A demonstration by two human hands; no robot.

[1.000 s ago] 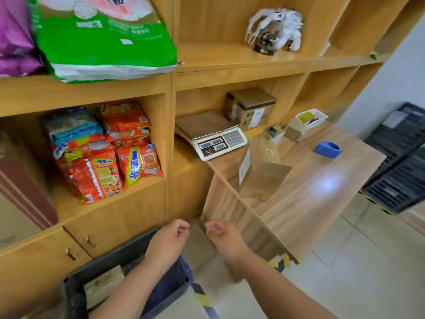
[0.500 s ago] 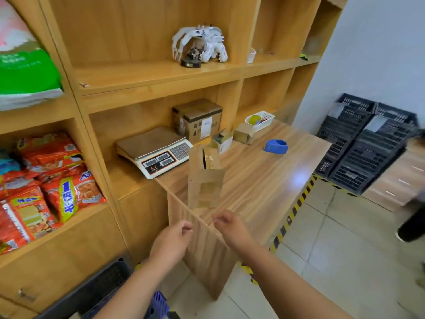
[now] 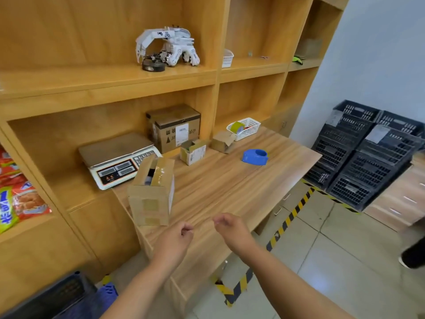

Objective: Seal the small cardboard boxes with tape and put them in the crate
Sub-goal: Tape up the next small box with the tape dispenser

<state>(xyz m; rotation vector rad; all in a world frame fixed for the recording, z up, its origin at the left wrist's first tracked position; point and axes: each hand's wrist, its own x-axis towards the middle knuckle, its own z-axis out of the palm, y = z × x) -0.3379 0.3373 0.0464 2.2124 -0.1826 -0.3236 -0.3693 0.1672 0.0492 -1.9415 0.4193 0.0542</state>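
From where I stand, the nearest small cardboard box (image 3: 150, 194) sits upright at the near left corner of the worktop (image 3: 230, 192), just beside the scale (image 3: 119, 157). Its top flaps gape, and something dark shows in the gap. The left hand (image 3: 177, 238) and right hand (image 3: 230, 229) hang just in front of it with fingers curled to thumbs. Neither holds anything I can see, though a strip of clear tape would be too blurred to tell. The box looks light and thin-walled, so I would take it by its two side faces, low down, rather than by the loose flaps, which would buckle. The blue tape dispenser (image 3: 255, 156) lies well apart, further back. The dark crate (image 3: 69, 282) waits on the floor, lower left.
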